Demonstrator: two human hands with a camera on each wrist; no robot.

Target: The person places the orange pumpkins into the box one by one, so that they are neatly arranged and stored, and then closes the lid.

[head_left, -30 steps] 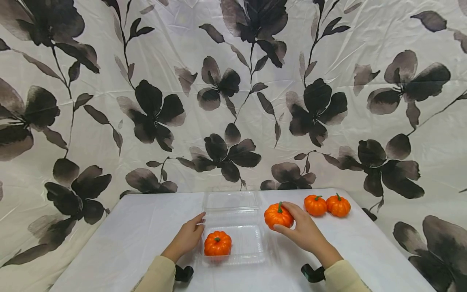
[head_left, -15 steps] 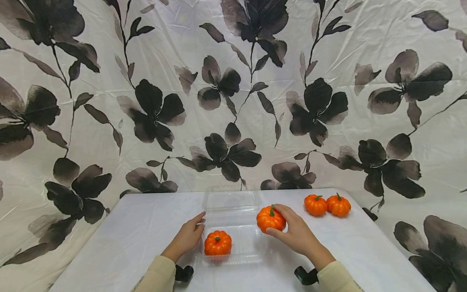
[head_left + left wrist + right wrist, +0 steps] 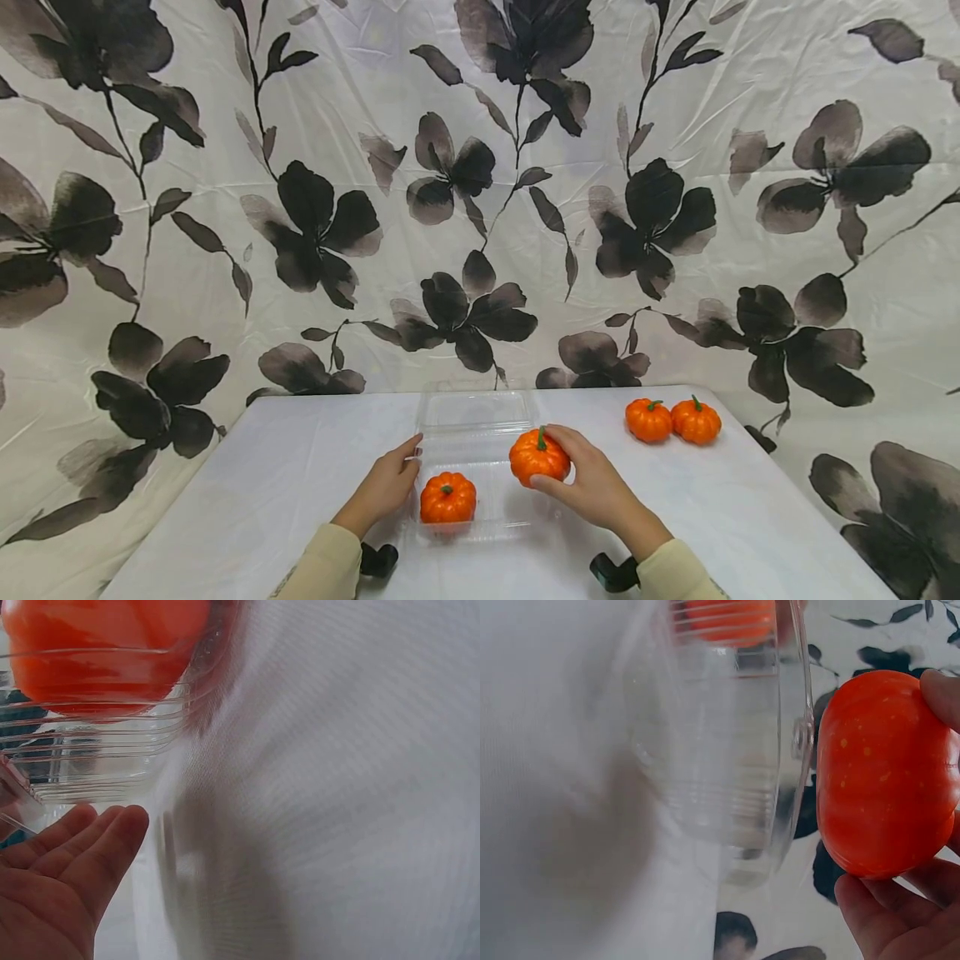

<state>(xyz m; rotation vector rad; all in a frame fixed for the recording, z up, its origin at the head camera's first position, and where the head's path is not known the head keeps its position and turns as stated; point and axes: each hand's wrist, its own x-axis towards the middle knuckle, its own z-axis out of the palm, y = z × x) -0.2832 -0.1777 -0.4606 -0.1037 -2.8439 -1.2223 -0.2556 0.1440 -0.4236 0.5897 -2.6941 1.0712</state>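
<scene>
Yellowish flecks [image 3: 867,751] dot the held pumpkin [image 3: 889,791] (right-wrist view).

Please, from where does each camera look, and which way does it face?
Head: on the head, facing forward and down at floral cloth and table; shows left hand, right hand, sleeves.
Left wrist: on that wrist, facing the clear container; shows the left hand.
Right wrist: on that wrist, facing the held pumpkin; shows part of the right hand.
Shared: both wrist views show the container.
</scene>
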